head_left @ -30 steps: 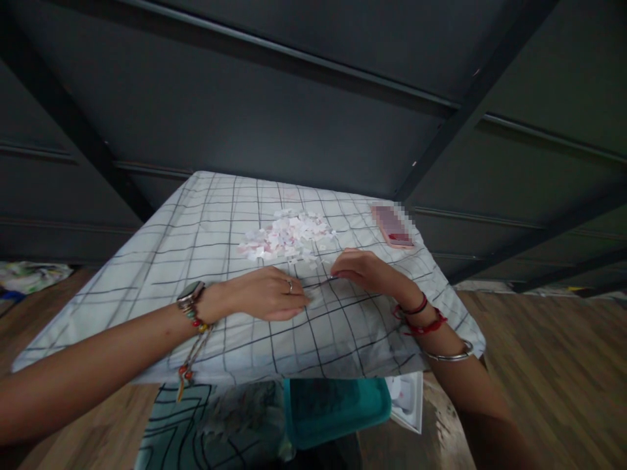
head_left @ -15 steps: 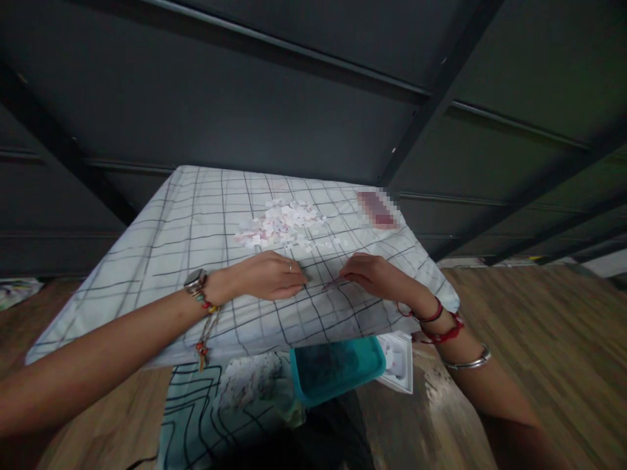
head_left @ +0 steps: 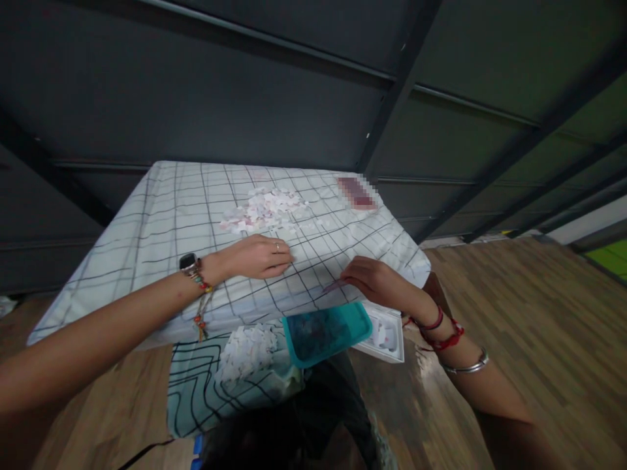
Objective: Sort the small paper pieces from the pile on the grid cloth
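Observation:
My left hand (head_left: 260, 256) is over the checked tablecloth, its fingers curled together; anything between the fingertips is hidden. My right hand (head_left: 373, 279) is by the table's near edge, closed on a thin, pointed, pinkish tool (head_left: 334, 286) that looks like tweezers and points left. Just beyond my left hand lies a loose pile of small white and pale pink paper-like pieces (head_left: 267, 209). Below the edge, between my hands, a teal plastic tub (head_left: 292, 346) with dark contents stands slightly tilted.
A white box (head_left: 392, 354) with small pale pieces is right of the tub. More white pieces (head_left: 249, 351) lie on a green patterned cloth (head_left: 191, 398). A blurred-out reddish item (head_left: 356, 193) rests at the table's (head_left: 171, 228) far right corner. Dark panels (head_left: 220, 98) rise behind.
The camera view has shifted, so table and pile appear further left and higher. My right hand has come nearer the table's front edge with the tool; my left hand stays curled.

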A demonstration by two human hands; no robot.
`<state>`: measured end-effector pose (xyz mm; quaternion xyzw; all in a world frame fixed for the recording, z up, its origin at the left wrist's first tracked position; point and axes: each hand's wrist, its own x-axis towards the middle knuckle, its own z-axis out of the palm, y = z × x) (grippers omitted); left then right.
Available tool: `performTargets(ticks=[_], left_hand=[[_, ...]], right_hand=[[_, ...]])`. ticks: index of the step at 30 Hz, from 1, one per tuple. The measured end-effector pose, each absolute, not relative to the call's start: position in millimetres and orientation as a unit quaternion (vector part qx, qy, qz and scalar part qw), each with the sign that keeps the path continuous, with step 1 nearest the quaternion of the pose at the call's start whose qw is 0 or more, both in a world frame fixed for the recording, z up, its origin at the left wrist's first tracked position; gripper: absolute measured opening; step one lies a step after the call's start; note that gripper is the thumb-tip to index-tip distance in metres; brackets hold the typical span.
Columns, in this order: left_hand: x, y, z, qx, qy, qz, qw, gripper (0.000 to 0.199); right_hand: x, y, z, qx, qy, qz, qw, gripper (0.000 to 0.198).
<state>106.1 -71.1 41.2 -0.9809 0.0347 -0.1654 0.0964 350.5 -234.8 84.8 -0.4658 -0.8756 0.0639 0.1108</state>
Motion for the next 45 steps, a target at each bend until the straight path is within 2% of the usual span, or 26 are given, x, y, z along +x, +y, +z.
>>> performTargets(ticks=[7, 15, 19, 21, 25, 35, 45], left_hand=[[105, -73, 42, -0.980, 0.026, -0.165, 0.105, 0.025], [101, -74, 42, -0.983, -0.027, -0.157, 0.092, 0.028], [83, -58, 46, -0.968, -0.129, -0.202, 0.070, 0.028], [70, -45, 47, -0.947, -0.207, -0.240, 0.057, 0.029], [48, -24, 42, -0.910, -0.291, -0.293, 0.038, 0.030], [61, -38, 39, -0.975, -0.138, -0.161, 0.074, 0.025], [69, -38, 55, -0.988, -0.001, -0.119, 0.099, 0.026]], right_hand=[[351, -253, 81, -0.463, -0.883, 0.037, 0.061, 0.023], [352, -246, 83, -0.474, -0.864, -0.008, 0.168, 0.021], [350, -206, 82, -0.489, -0.839, -0.028, 0.237, 0.018], [344, -177, 82, -0.496, -0.832, -0.043, 0.246, 0.018], [323, -122, 86, -0.520, -0.827, -0.038, 0.208, 0.023], [344, -66, 76, -0.555, -0.817, -0.076, 0.132, 0.020], [360, -65, 70, -0.460, -0.869, -0.039, 0.176, 0.021]])
